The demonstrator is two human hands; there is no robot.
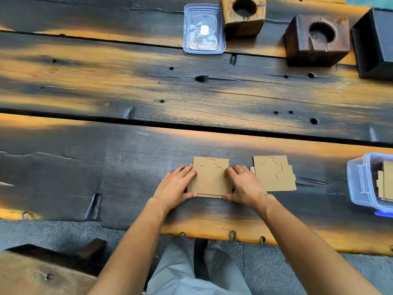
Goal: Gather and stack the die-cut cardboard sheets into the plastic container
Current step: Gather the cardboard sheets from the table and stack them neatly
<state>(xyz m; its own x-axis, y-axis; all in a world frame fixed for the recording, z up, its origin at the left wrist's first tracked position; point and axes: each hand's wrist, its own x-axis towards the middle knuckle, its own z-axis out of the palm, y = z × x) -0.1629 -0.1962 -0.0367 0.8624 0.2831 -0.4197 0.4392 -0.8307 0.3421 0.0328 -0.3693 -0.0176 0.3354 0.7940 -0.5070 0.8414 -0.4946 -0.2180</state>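
A small stack of brown die-cut cardboard sheets [209, 177] lies on the dark wooden table near its front edge. My left hand [177, 187] presses against the stack's left side, thumb at the near edge. My right hand [242, 184] holds the stack's right side the same way. A second pile of cardboard sheets [274, 173] lies just right of my right hand, untouched. The clear plastic container [361, 184] with a blue rim stands at the far right edge, with cardboard sheets [386, 182] inside it.
A clear plastic lid [203, 28] lies at the back of the table. Two wooden blocks with round holes [243, 14] [318, 39] and a black box [375, 43] stand at the back right. A wooden bench [42, 271] is at lower left.
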